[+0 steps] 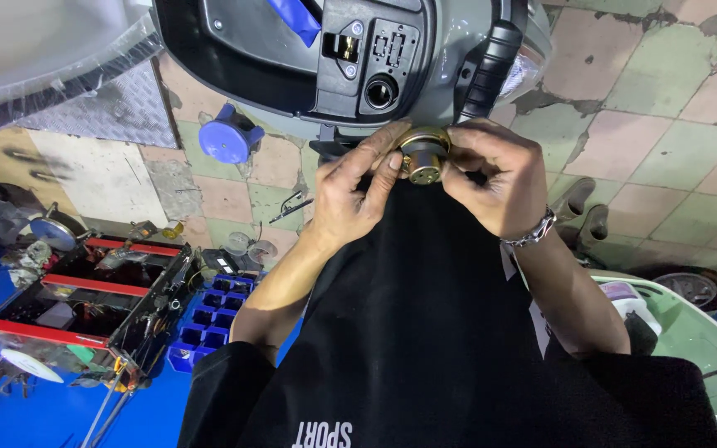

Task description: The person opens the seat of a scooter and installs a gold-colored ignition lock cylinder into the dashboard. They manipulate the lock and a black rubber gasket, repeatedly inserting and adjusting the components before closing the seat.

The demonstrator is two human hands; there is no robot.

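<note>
My left hand (350,187) and my right hand (491,170) meet in front of my chest, both gripping a small round brass-coloured metal part (422,154) with a dark ring around it. The fingertips of both hands pinch its rim from either side. Just above it is the rear of a grey scooter body (425,91), with a black panel (367,50) carrying a latch, a socket and a round hole. A metal bracelet (533,235) sits on my right wrist. My black shirt fills the lower middle.
A red cantilever toolbox (85,290) with tools stands open at the lower left, beside a blue socket tray (209,319). A blue round cap (227,137) lies on the tiled floor (649,124). A pale green scooter part (690,332) is at the right.
</note>
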